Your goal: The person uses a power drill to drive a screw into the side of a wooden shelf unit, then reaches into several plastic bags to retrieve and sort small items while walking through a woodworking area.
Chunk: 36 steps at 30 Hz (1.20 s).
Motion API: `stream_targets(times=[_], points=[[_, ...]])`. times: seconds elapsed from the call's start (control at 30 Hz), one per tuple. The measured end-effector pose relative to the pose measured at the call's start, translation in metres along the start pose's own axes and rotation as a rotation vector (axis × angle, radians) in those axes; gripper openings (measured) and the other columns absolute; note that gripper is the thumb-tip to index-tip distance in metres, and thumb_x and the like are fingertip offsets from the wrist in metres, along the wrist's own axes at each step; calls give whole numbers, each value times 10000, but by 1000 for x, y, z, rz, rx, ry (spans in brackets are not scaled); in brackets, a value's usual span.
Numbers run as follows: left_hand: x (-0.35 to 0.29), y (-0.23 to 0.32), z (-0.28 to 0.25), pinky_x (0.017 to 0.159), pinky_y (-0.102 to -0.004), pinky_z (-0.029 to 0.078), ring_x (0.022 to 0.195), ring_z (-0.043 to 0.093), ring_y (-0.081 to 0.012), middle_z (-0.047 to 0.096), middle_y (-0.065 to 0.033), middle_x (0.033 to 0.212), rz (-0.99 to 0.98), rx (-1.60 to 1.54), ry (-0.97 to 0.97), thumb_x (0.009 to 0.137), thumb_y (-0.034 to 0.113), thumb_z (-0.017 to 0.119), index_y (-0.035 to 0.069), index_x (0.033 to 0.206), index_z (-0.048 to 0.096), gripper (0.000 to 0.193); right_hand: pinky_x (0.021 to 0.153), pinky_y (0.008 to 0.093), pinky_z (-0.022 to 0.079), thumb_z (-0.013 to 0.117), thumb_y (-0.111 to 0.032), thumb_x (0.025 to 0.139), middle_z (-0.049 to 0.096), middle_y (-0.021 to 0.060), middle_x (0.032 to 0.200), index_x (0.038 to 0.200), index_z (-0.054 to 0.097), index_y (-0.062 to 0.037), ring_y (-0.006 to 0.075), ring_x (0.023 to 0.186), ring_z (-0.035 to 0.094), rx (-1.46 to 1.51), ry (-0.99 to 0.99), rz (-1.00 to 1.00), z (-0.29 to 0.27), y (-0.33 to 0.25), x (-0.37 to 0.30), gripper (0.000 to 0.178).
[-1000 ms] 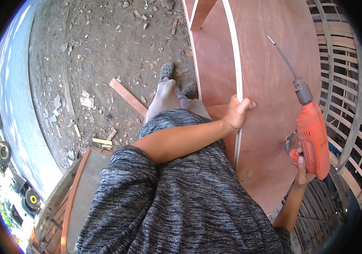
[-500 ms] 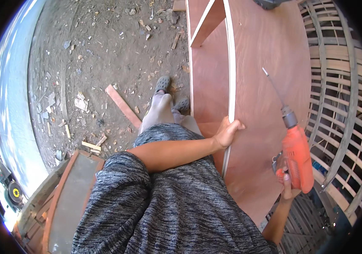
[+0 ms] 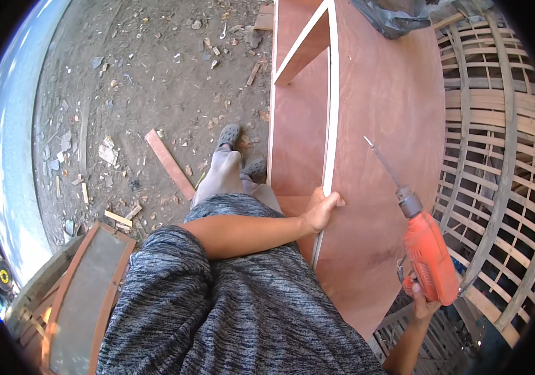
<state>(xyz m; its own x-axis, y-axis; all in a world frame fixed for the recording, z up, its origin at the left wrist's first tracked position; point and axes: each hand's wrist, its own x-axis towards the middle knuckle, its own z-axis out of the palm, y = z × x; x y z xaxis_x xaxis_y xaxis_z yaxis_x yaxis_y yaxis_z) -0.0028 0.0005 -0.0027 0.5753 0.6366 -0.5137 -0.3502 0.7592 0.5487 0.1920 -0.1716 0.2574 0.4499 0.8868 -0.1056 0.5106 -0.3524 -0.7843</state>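
Note:
My left hand (image 3: 322, 210) grips the white-edged front rim of a reddish plywood cabinet (image 3: 383, 94), its thumb lying over the side panel. The cabinet's open front, with an inner divider (image 3: 305, 53), faces toward my legs. Over at the right, my right hand (image 3: 422, 301) is closed round the handle of an orange power drill (image 3: 429, 256). A long thin bit (image 3: 385, 161) sticks out of the drill's dark chuck (image 3: 408, 201) and points up and left, over the side panel. Whether its tip touches the panel I cannot tell.
Slatted bamboo lattice (image 3: 499, 156) stands right of the cabinet. Dark plastic sheeting (image 3: 395, 19) lies at the cabinet's far end. A plywood strip (image 3: 170, 165) and scattered scraps litter the dirt floor (image 3: 155, 75). At lower left stands a wood-framed grey panel (image 3: 83, 306).
The view has shifted slightly. The drill has come lower and a little left, its bit tilting further left. My left hand keeps its hold on the cabinet rim.

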Motion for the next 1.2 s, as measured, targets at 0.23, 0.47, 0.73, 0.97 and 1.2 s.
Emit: stream_targets(times=[0.23, 0.47, 0.73, 0.97, 1.2], points=[[2, 2, 0, 703, -325, 471, 736, 548, -145, 614, -63, 748, 38, -25, 46, 818, 171, 556, -34, 746, 629, 229, 868, 363, 583, 834, -82, 822, 722, 140, 1063, 1316, 554, 56, 218, 922, 715, -50, -11, 428, -26, -86, 15, 584], [1, 1, -3, 686, -315, 483, 719, 568, -146, 631, -70, 750, 31, -8, 1, 812, 158, 547, -46, 747, 632, 230, 762, 313, 565, 811, -90, 860, 692, 153, 1063, 1403, 457, 35, 203, 901, 689, -124, -79, 387, -38, -121, 26, 660], [1, 3, -2, 702, -322, 495, 741, 586, -158, 651, -81, 768, 1, -20, -8, 807, 161, 542, -49, 743, 635, 238, 917, 341, 488, 781, -109, 806, 619, 157, 1254, 1427, 457, 44, 215, 1097, 620, -321, -208, 461, -32, -156, 47, 717], [3, 2, -4, 704, -317, 484, 748, 570, -148, 633, -71, 769, -14, -30, -20, 813, 164, 542, -46, 751, 630, 236, 1116, 396, 410, 756, -161, 693, 560, 180, 1414, 1400, 515, 85, 269, 1292, 569, -347, -161, 609, -21, -160, 53, 786], [0, 4, -2, 679, -309, 473, 730, 556, -137, 617, -57, 759, -15, -54, -18, 812, 152, 547, -41, 746, 620, 217, 1115, 389, 411, 736, -152, 696, 566, 180, 1407, 1394, 526, 87, 268, 1288, 576, -347, -193, 610, -19, -160, 56, 767]])
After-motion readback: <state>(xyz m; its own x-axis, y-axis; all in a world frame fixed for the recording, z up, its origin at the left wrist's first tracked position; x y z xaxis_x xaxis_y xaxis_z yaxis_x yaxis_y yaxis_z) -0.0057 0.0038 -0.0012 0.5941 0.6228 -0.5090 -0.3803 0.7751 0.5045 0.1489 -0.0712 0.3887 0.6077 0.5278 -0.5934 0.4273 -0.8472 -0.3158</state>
